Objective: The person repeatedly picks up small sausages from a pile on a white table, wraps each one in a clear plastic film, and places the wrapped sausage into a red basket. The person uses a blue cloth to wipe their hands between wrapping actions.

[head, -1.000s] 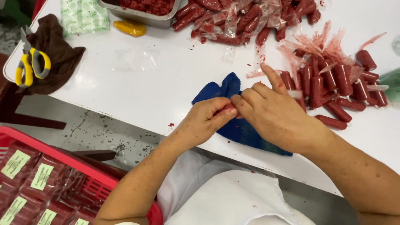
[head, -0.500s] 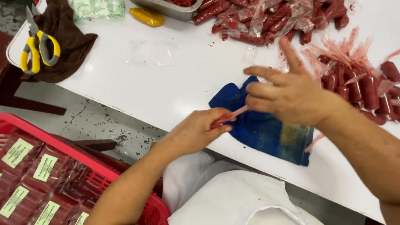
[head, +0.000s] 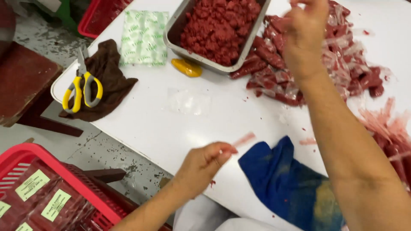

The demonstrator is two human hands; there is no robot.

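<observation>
**Left hand pinches a pink strip while the right hand is raised over the filled casings**

At the far left a red crate [head: 64,188] stands below the table edge, and it holds dark red packs with pale green labels. On the left corner of the white table [head: 141,128] lies a brown cloth [head: 109,81], and yellow-handled scissors [head: 81,87] rest on it, near enough to be taken by the left hand. Behind them is a green-printed packet [head: 143,37], then a small yellow object [head: 187,67] just beside a metal tray [head: 177,32] full of red minced filling. An empty clear plastic piece [head: 188,102] lies flat in front of the tray.

The left hand [head: 205,162] is near the front edge of the table. Its fingers are closed in a pinch on a thin pink strip [head: 243,139], which looks like a narrow, slightly transparent band of plastic, pale red, and it points up and to the right, free of the table. Just to the right of it lies a crumpled blue cloth [head: 282,179] with a yellow stain, probably kept there for wiping.

The right hand [head: 306,30] is lifted high above a pile of red filled casings [head: 278,81]. Its fingers are curled, but the picture is blurred there, so I cannot tell if it holds something. More pink strips and casings [head: 385,124] lie at the far right.
</observation>
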